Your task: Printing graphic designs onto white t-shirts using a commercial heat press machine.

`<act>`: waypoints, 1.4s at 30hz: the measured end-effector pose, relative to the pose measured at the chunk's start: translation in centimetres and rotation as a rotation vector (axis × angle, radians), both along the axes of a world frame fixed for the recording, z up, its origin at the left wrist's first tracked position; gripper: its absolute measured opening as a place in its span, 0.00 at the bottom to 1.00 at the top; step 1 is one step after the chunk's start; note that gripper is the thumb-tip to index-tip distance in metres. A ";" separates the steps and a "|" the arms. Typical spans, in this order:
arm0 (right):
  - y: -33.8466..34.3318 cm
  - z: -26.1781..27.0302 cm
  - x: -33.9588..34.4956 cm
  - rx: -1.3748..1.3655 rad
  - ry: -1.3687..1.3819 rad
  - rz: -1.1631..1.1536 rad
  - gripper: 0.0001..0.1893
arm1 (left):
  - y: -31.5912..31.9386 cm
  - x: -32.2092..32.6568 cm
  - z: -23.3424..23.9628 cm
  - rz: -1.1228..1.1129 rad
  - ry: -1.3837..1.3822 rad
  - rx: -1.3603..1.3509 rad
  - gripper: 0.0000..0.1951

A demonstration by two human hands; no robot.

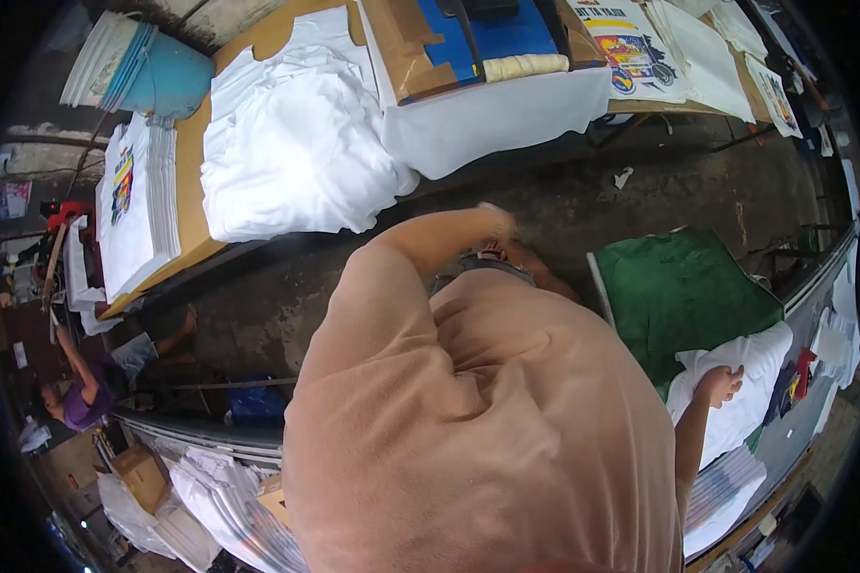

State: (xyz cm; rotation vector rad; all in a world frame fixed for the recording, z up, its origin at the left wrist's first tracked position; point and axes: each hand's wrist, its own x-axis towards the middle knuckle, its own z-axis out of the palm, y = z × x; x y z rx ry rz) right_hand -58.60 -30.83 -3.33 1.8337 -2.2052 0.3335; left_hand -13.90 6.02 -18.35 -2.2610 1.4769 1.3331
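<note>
My left hand [500, 218] is in front of my body above the dark floor, blurred, its fingers not clear. On the right, my right hand [720, 387] rests with bent fingers on a white cloth garment [742, 358]; whether it grips the fabric is not clear. That garment lies partly over a green-covered board [681, 294], beside a stack of folded white printed garments [724, 494]. Ahead, a heap of white sleeveless shirts [301, 143] lies on a table, next to a blue screen-printing frame [448, 36] edged with brown tape.
Stacked buckets [168, 71] and a pile of printed shirts [136, 208] stand at the table's left end. More printed shirts [631, 50] lie at the far right. Another person [89, 390] is at the left. Behind me, garments [226, 501] and a cardboard box [140, 476] sit on a surface.
</note>
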 end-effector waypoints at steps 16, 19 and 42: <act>-0.7 -0.4 -0.9 -0.003 0.004 0.007 0.24 | 13.0 10.7 -3.7 0.070 -0.548 0.399 0.12; -0.8 -0.4 -0.8 -0.009 0.014 0.001 0.23 | 14.9 8.8 -1.2 0.064 -0.495 0.405 0.11; -2.7 -1.7 -2.4 -0.065 -0.069 0.012 0.23 | 32.4 5.9 7.2 0.284 -0.739 -0.678 0.10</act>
